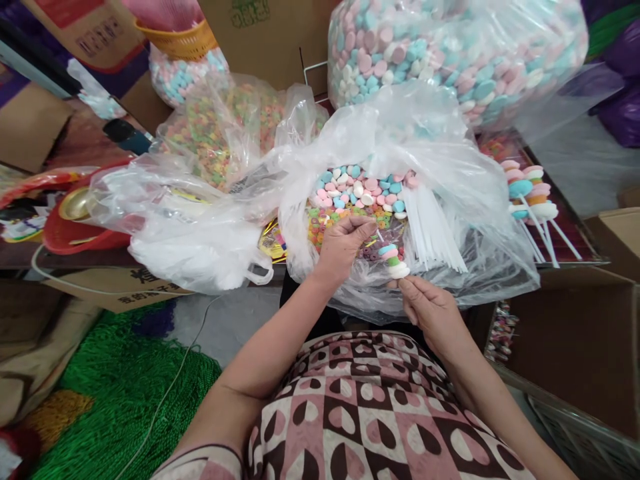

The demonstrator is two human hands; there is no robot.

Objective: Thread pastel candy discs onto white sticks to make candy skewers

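Observation:
My right hand (pixel 427 308) pinches the lower end of a thin white stick threaded with several candy discs (pixel 393 259), blue, pink, green and white. My left hand (pixel 345 245) is closed just above it, fingertips pinched at the stick's upper end, over ring-shaped colourful candies (pixel 327 223). Both hands hover over an open clear plastic bag (pixel 450 180) holding pastel round candies (pixel 360 187) and a bundle of white sticks (pixel 433 230).
Finished candy sticks (pixel 530 190) lie to the right on a dark tray. A huge bag of pastel candies (pixel 450 47) stands behind. Another bag of ring candies (pixel 215 133), a red basket (pixel 75 233), cardboard boxes (pixel 585 333) and green strands (pixel 130 387) surround me.

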